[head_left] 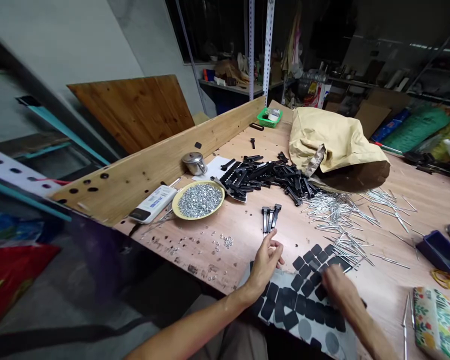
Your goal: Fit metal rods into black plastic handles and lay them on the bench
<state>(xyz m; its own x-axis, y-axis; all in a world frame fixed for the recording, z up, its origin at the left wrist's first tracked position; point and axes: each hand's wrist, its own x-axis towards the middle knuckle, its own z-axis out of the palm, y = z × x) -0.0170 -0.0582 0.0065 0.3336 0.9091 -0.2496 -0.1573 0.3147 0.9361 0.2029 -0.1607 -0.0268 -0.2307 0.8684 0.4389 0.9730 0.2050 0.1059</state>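
Note:
My left hand is over the table's near edge, its forefinger reaching up to several long black plastic pieces. Its other fingers are curled, and what they hold, if anything, is hidden. My right hand is blurred by motion above a grey sheet spread with black rounded-square pads. Whether its fingers grip anything does not show. Thin metal rods lie loose just beyond this hand. Farther back is a heap of similar black plastic pieces.
A yellow dish of small metal nuts stands at the left, beside a white box and a metal pot. Behind the rods lies a large paper sack. A dark blue bin and a floral pouch are at the right.

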